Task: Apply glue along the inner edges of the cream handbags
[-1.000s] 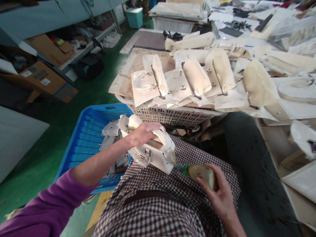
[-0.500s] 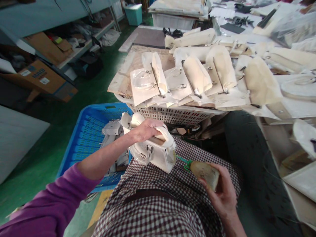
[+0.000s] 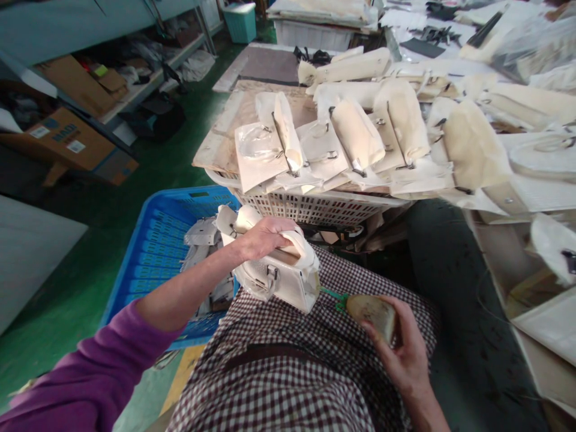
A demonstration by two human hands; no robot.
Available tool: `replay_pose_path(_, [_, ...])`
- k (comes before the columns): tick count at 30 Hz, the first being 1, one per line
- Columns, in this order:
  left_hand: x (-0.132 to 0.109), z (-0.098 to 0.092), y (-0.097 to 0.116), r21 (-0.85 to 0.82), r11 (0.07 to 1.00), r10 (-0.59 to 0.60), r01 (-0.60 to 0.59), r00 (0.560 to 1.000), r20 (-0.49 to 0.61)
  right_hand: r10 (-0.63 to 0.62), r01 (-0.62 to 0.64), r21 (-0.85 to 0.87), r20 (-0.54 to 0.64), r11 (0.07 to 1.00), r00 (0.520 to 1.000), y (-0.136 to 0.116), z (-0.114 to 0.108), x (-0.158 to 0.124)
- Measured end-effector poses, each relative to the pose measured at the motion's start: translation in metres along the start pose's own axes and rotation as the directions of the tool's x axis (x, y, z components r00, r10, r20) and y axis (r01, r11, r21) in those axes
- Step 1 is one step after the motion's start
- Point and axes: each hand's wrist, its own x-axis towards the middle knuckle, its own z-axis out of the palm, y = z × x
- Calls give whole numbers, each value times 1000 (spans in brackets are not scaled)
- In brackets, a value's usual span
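Note:
My left hand (image 3: 265,239) is closed on the top of a white handbag (image 3: 288,287), tilted over my lap, with clear plastic film over its handle. The hand hides part of the bag's opening. In my right hand (image 3: 407,354) is a grimy, yellowish squeeze bottle (image 3: 371,312), lying sideways. Green material is bunched at the bottle's neck, and its thin green tip (image 3: 330,293) points left to the lower right corner of the bag. Whether the tip touches the bag, I cannot tell. My lap is covered by a checked apron (image 3: 279,390).
Several white handbags (image 3: 261,150) lie in a row on a board (image 3: 216,144) over a pale basket (image 3: 310,207). A blue crate (image 3: 153,240) with pale pieces stands left of my knees. A dark surface (image 3: 459,300) runs along my right. Cardboard boxes (image 3: 72,144) sit at the far left.
The view has shifted very slightly. Both hands keep their hold on the bag and the bottle, and the tip stays at the bag's lower right corner.

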Motion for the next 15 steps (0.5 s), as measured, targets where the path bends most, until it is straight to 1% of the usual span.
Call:
replay_pose_path(2, [0,0,-1,-2,1000,-1,1,1000,-9,35,-36,-18,-51,999,998,0,0,-3])
replay_pose_path(4, [0,0,-2,-12,1000,7,-7,1000,5,71,-71,3,-85,997,994,-1,0,-5])
replay_pose_path(7, [0,1,-2,-22,1000,15,-15,1000,24,97,-93,66,-57,993,994,-4,1,-8])
replay_pose_path(10, [0,2,0,-26,1000,12,-12,1000,11,94,-93,48,-19,994,995,-6,5,-9])
replay_pose_path(12, [0,2,1,-31,999,11,-11,1000,-3,99,-98,24,-34,995,995,-6,7,-9])
replay_pose_path(15, [0,3,3,-39,999,9,-9,1000,4,99,-98,23,-62,995,993,-6,7,-9])
